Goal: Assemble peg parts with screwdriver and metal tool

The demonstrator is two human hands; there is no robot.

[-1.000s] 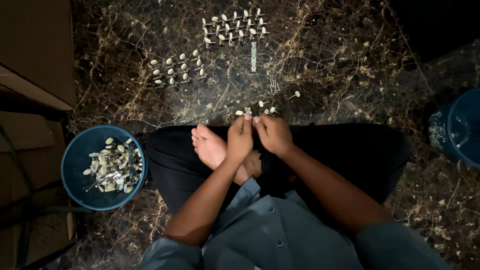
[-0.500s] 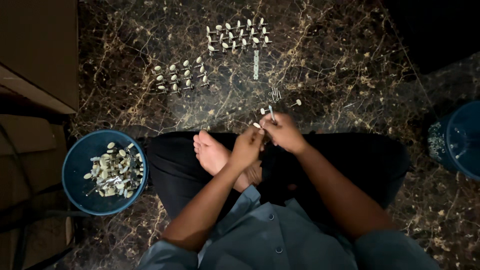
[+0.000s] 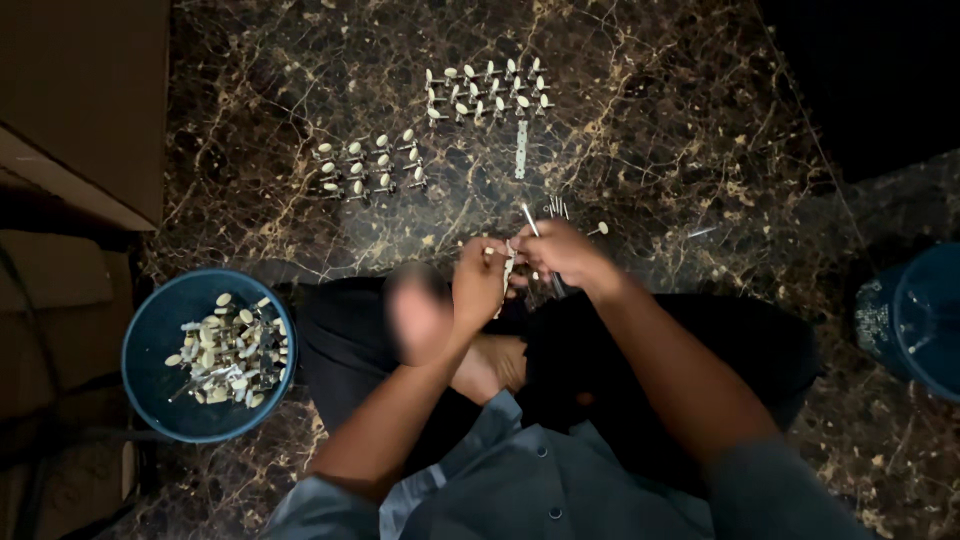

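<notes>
— Fingers of our left hand (image 3: 480, 285) and right hand (image 3: 562, 252) are pinched shut together on a small pale metal strip (image 3: 508, 266), held just above our lap, with a thin tool (image 3: 530, 219) poking up from the right hand.

— What has changed in the last second?

— Both hands have drifted a little to the right and closed tighter over the strip; our bare foot beside them blurs now. We judge the piece is being fitted, not yet set down.

— And around us?

— We sit on a dark marble floor (image 3: 700, 130) veined with gold. Two groups of finished pieces (image 3: 485, 90) lie in rows ahead, a blue bowl (image 3: 150, 340) of loose parts to our left, a cardboard box (image 3: 80, 100) beyond it, another blue tub (image 3: 915, 320) at right.
</notes>
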